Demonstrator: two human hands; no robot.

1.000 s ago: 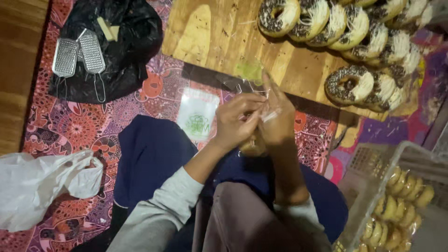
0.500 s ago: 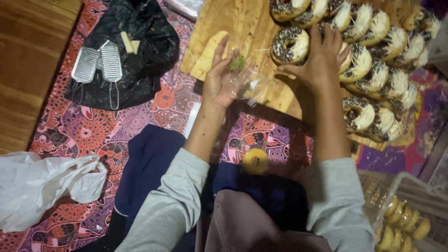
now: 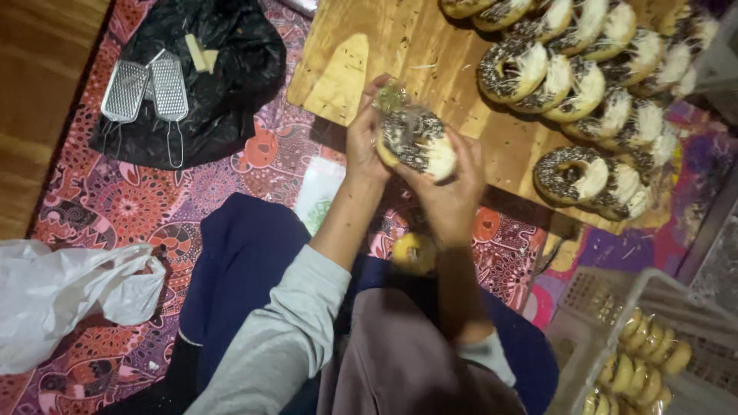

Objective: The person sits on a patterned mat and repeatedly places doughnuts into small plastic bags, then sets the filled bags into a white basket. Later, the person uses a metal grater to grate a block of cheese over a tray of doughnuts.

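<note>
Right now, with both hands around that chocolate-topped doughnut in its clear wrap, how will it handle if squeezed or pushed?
The doughnut looks soft, so the left hand and right hand would probably dent it. Its sprinkled icing seems likely to smear or shed. The thin clear wrap looks floppy and perhaps slippery.

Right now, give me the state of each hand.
Left hand: closed on the clear wrapper beside the doughnut.
Right hand: closed on the doughnut from below.
</note>
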